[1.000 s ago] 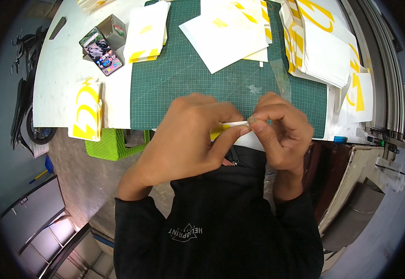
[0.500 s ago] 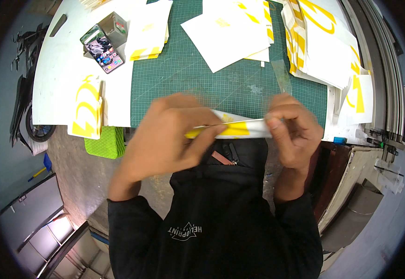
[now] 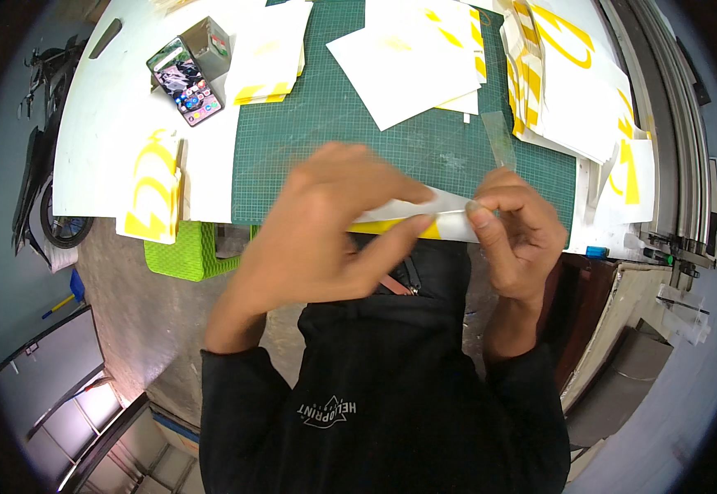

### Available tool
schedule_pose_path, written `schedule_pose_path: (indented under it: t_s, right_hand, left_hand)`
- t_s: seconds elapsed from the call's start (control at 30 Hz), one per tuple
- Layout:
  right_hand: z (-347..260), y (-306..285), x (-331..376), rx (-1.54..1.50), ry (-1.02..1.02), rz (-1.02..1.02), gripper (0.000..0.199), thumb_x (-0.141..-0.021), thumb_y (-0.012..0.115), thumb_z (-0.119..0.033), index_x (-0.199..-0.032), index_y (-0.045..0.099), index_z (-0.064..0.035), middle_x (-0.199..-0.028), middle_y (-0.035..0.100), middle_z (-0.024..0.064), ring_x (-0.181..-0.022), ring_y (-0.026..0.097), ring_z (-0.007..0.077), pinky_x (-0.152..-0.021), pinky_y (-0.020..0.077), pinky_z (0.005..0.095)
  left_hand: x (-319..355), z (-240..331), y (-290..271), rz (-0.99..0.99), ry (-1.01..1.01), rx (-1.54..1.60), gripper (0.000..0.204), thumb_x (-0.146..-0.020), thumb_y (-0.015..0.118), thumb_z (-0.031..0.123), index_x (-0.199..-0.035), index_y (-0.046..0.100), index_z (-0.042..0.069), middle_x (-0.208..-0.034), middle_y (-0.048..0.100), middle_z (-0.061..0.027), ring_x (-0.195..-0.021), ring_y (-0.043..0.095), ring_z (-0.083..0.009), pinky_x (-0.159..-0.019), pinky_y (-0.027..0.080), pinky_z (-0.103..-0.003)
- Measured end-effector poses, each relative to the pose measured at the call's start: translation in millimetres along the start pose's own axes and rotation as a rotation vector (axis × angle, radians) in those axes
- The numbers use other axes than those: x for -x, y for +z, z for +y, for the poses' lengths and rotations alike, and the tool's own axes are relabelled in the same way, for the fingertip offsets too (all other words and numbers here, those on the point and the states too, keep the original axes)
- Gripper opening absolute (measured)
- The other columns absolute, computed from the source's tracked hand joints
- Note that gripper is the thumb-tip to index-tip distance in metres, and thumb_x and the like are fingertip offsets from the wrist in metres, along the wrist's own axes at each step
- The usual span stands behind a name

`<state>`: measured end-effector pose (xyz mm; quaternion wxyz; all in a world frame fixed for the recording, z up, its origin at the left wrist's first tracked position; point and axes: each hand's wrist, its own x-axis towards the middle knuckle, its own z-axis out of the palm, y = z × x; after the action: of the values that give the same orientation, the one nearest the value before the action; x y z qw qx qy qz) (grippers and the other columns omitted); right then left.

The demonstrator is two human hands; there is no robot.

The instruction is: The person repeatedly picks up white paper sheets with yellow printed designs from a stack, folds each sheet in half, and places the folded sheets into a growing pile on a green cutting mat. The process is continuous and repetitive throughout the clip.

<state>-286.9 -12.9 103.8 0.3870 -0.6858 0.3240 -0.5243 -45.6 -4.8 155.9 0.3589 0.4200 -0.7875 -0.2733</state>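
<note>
A white-and-yellow folded paper sheet (image 3: pixel 454 224) is held at the front edge of the green cutting mat (image 3: pixel 284 136). At its right end, my right hand (image 3: pixel 519 235) pinches the paper between thumb and bent fingers. My left hand (image 3: pixel 325 226), slightly smeared by motion, reaches across it from the left. Its thumb and forefinger close on the paper's edge near the middle, a short way from the right hand's fingertips. Part of the sheet is hidden behind the left hand. A clear plastic strip (image 3: pixel 498 138) lies on the mat just beyond my right hand.
White-and-yellow sheets (image 3: pixel 404 78) lie on the mat ahead, with a folded stack (image 3: pixel 560 107) to their right. Another stack (image 3: pixel 151 185) sits at the table's left edge. A phone (image 3: pixel 184 81) leans on a grey block (image 3: pixel 209 48). Below the table is a green stool (image 3: pixel 179 253).
My left hand has slid rightward along the paper's edge, closer to my right hand. The right hand keeps its pinch in nearly the same place. The view has shifted slightly.
</note>
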Motion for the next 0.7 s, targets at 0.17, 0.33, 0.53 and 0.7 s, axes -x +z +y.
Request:
schedule_pose_path:
  t_s: [0.17, 0.33, 0.53, 0.7]
  right_hand:
    - [-2.5, 1.3, 2.3, 0.036, -0.004, 0.004, 0.005, -0.088, 0.075, 0.002, -0.091, 0.071, 0.0029, -0.081, 0.068, 0.0111, -0.071, 0.06, 0.018, -0.067, 0.0449, 0.0306]
    - [-2.5, 3.4, 1.6, 0.059, -0.018, -0.022, 0.005, -0.087, 0.076, 0.001, -0.09, 0.072, 0.0017, -0.08, 0.069, 0.01, -0.07, 0.06, 0.0193, -0.068, 0.0446, 0.0322]
    - [-2.0, -3.9, 2.0, 0.029, 0.007, 0.046, 0.004, -0.089, 0.075, 0.003, -0.09, 0.071, 0.0032, -0.084, 0.069, 0.0116, -0.076, 0.061, 0.0185, -0.073, 0.0461, 0.0316]
    - [-1.6, -55.9, 4.9, -0.012, 0.074, 0.156, 0.003, -0.095, 0.069, 0.003, -0.097, 0.068, 0.0045, -0.091, 0.066, 0.01, -0.085, 0.059, 0.0166, -0.078, 0.0463, 0.0291]
  left_hand:
    - [-12.3, -6.3, 22.5, -0.009, 0.091, 0.156, 0.012, -0.081, 0.077, 0.005, -0.093, 0.078, 0.004, -0.086, 0.076, -0.0094, -0.075, 0.069, -0.0262, -0.076, 0.05, -0.036]
    - [-11.8, -10.1, 23.8, -0.037, 0.053, 0.217, 0.009, -0.08, 0.075, 0.002, -0.09, 0.077, 0.003, -0.083, 0.075, -0.0091, -0.072, 0.068, -0.0259, -0.07, 0.05, -0.035]
    - [1.4, -12.9, 4.0, -0.087, -0.028, 0.132, 0.01, -0.079, 0.073, 0.002, -0.088, 0.074, -0.001, -0.084, 0.073, -0.0144, -0.078, 0.07, -0.0338, -0.071, 0.055, -0.041]
    - [55.8, -56.8, -67.9, -0.069, -0.312, -0.11, 0.013, -0.081, 0.073, 0.002, -0.092, 0.077, -0.002, -0.089, 0.076, -0.0142, -0.082, 0.072, -0.0262, -0.077, 0.056, -0.036]
